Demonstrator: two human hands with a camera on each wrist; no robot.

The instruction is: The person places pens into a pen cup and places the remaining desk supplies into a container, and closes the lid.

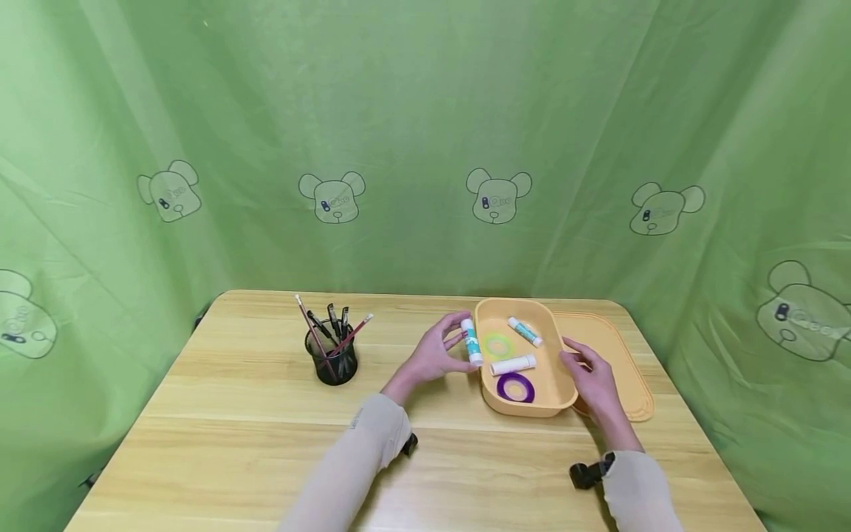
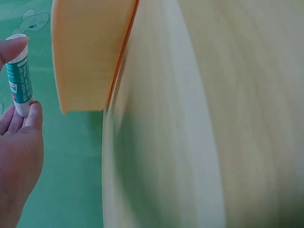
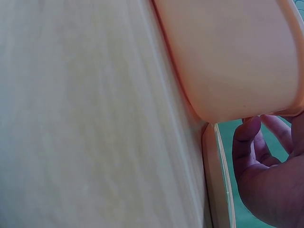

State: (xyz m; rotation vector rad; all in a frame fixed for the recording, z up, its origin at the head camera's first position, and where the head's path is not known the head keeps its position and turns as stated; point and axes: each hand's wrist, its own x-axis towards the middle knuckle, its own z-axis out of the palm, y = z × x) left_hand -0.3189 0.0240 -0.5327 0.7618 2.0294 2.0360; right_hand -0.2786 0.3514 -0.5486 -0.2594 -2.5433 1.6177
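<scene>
My left hand (image 1: 433, 355) pinches a glue stick (image 1: 471, 342), white with a teal label, lengthwise between thumb and fingertips. It overlaps the left rim of a pale orange plastic box (image 1: 532, 404) in the head view. The left wrist view also shows this glue stick (image 2: 20, 78), thumb on one end and fingers at the other. At the box's right side, my right hand (image 1: 594, 378) holds the rim, fingers bent against the outer wall (image 3: 232, 57). Inside lie a teal-labelled glue stick (image 1: 525, 332), a white tube (image 1: 513, 365), a yellow-green ring (image 1: 508, 344) and a purple ring (image 1: 501, 392).
An orange lid (image 1: 614, 362) lies flat at the right, partly under the box. Left of my hands, a black mesh pen holder (image 1: 337, 367) holds several pens and pencils. The wooden table (image 1: 266, 428) ends in front of a green curtain (image 1: 412, 96).
</scene>
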